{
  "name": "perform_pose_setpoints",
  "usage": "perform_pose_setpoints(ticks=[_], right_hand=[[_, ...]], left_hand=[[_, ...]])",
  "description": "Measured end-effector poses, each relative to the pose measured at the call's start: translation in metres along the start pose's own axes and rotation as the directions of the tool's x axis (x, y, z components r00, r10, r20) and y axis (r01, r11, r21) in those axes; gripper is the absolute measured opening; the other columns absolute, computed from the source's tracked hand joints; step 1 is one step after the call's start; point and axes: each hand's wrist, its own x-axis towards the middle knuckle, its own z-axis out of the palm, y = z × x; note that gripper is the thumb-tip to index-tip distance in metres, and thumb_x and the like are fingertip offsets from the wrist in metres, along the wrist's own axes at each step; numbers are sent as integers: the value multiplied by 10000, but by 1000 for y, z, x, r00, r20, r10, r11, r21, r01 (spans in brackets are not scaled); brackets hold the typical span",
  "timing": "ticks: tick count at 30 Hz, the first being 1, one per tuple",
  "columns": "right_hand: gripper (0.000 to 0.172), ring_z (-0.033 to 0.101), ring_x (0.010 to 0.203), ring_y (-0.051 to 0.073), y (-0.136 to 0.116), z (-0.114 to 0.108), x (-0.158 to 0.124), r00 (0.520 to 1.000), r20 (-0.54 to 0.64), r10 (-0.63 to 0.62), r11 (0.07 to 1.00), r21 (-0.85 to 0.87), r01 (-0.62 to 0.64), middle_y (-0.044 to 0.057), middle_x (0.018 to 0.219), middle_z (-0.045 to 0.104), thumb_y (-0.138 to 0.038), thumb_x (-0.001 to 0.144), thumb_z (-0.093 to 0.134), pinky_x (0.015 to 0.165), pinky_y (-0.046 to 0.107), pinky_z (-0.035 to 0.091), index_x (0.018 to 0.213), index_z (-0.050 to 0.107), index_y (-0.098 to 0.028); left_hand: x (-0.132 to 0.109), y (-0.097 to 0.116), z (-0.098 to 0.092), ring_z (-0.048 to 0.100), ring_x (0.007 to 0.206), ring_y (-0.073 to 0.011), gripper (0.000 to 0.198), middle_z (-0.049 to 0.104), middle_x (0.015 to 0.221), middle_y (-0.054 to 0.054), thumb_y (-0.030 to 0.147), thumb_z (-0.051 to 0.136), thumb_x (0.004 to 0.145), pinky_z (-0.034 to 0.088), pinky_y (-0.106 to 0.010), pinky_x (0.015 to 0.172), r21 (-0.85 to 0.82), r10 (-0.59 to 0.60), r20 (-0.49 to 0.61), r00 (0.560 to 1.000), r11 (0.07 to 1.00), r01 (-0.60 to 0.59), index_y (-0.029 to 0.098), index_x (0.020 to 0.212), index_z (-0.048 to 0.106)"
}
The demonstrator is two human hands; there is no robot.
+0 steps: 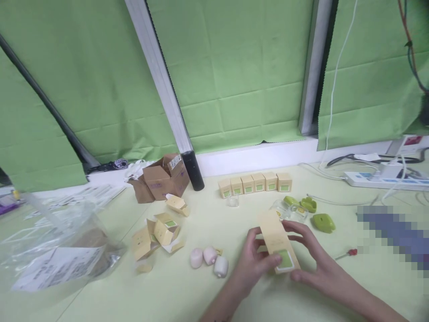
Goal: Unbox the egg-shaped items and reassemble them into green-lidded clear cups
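Note:
My left hand holds a beige cardboard box with a green label, its thumb pressed on the label and its fingers along the left side. A long panel of the box reaches up and away from me; I cannot tell whether this is a raised flap. My right hand grips the same box from the right, thumb at the lower corner, fingers curled around the far edge. Just beyond the box lie transparent plastic pieces and green plastic pieces. Left of my hands sit pale pink and white rounded pieces.
Several similar boxes stand in a row at the back. Opened, torn boxes lie left, before a brown carton. A plastic bag is far left. A power strip with cables and a small red-tipped item are right.

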Motion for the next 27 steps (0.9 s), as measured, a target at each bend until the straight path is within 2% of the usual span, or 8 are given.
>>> perform_pose_setpoints(ticks=[3,6,9,13,17,20,24,27], right_hand=[[415,556,1079,253,-2,-1,3,996,-34,85,990,117,-80,75,1175,556,-424,851,547,891,405,509,1234,461,-291],[204,603,967,239,-4,-3,2,984,-92,150,988,43,-147,55,988,633,-399,864,544,834,368,524,985,616,-250],[145,613,953,237,-6,-3,-3,992,-113,60,998,-7,-62,53,962,653,-351,868,553,825,355,522,944,630,-255],[138,615,970,229,-8,0,-8,990,-130,-57,997,41,62,70,1013,640,-322,891,509,821,332,528,951,613,-254],[176,622,864,203,-9,5,-1,961,-217,173,976,171,-137,46,954,621,-402,854,543,734,301,550,942,576,-253],[309,623,834,212,-10,9,5,923,-211,321,931,247,-267,53,1021,636,-468,789,596,675,307,551,1025,597,-268],[319,639,839,250,-17,11,8,891,-130,434,870,317,-378,62,968,693,-532,767,584,587,293,532,898,670,-255],[322,636,795,239,-20,10,11,878,-146,457,859,330,-392,48,879,701,-551,720,627,567,274,518,817,675,-247]], left_hand=[[-6,-13,0,468,1142,-245,539,427,1216,-103,129,663,697,381,-404,975,221,125,-12,992,968,-119,218,1152,389],[-10,-23,-1,459,1142,-234,529,360,1232,-93,75,615,698,384,-396,971,326,138,9,990,936,-133,235,1132,357],[-11,-25,-3,442,1154,-244,514,353,1211,-95,78,605,708,382,-403,968,372,142,36,989,917,-145,237,1122,346],[-11,-21,-2,400,1206,-252,486,350,1221,-100,103,620,713,346,-409,1004,418,173,76,982,889,-189,232,1103,360],[-13,-18,1,454,1172,-239,582,403,1261,-137,168,600,766,374,-403,973,339,101,65,993,934,-117,232,1213,233],[-14,-19,1,462,1171,-254,663,417,1274,-164,199,617,766,377,-413,960,320,32,54,998,946,-47,225,1262,180],[-15,-20,-1,420,1218,-270,668,403,1304,-159,222,636,757,327,-432,1006,361,3,46,999,932,-19,224,1288,230],[-15,-19,0,418,1214,-260,642,427,1291,-143,229,650,744,309,-417,1023,328,1,41,999,945,-14,219,1272,284]])
